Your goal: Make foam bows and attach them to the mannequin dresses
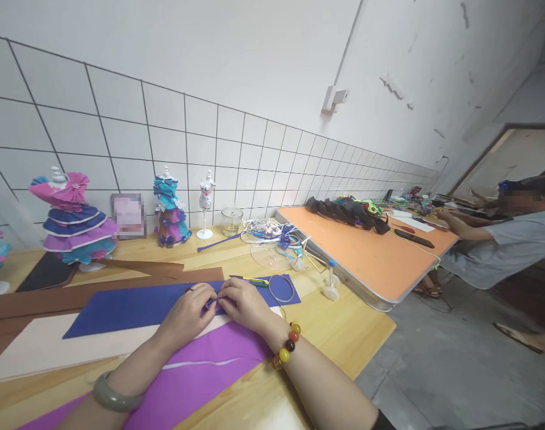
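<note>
My left hand (192, 312) and my right hand (242, 303) meet over a blue sheet (133, 304), their fingers pinched on a small piece of blue and purple material (211, 302). Under the blue sheet lies a pale pink sheet (93, 341). A purple sheet (210, 376) with a thin white strip (201, 364) on it spreads beneath my wrists. Just beyond my right hand are yellow-and-black scissors or a cutter (254, 281) and a round hoop (281, 289).
Dressed mannequins (77, 221) (169, 209), a bare mannequin (205, 203) and a glass jar (232, 221) stand along the wall. Ribbon scraps (272, 232) and small bottles (331, 286) lie right of them. A person (510, 239) sits beyond the orange table (357, 251).
</note>
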`<state>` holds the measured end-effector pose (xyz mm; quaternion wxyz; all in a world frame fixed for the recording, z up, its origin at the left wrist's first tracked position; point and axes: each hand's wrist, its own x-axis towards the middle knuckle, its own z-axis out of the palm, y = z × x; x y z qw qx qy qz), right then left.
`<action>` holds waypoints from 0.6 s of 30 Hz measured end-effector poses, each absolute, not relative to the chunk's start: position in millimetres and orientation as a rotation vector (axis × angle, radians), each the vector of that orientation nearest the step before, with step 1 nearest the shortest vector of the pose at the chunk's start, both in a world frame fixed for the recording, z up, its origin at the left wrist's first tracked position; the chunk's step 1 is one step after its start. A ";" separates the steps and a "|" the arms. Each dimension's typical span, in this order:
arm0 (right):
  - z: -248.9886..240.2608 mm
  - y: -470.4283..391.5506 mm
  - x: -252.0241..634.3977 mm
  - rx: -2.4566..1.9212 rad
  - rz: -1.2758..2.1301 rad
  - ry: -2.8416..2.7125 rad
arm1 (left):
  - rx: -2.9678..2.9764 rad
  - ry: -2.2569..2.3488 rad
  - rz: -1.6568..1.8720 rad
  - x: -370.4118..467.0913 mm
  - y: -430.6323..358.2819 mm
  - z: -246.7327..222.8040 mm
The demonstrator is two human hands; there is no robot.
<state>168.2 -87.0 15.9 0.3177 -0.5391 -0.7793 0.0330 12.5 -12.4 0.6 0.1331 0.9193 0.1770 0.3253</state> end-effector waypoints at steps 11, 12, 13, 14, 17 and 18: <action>46.3 -79.0 182.7 -1.465 0.173 -1.972 | 2.631 0.747 0.994 12.0 4.0 -12.1; 50.2 -80.3 185.1 -1.489 0.169 -1.973 | 2.623 0.755 0.997 12.0 4.5 -12.7; 53.6 -82.5 187.1 -1.508 0.164 -1.974 | 2.610 0.766 1.001 11.9 4.8 -13.0; 56.4 -85.9 188.6 -1.519 0.160 -1.977 | 2.599 0.780 1.001 11.8 5.0 -13.1; 60.9 -101.6 190.3 -1.526 0.147 -1.993 | 2.585 0.839 0.980 11.1 5.1 -12.7; 61.1 -108.0 190.1 -1.530 0.146 -1.999 | 2.587 0.854 0.969 10.9 5.1 -12.6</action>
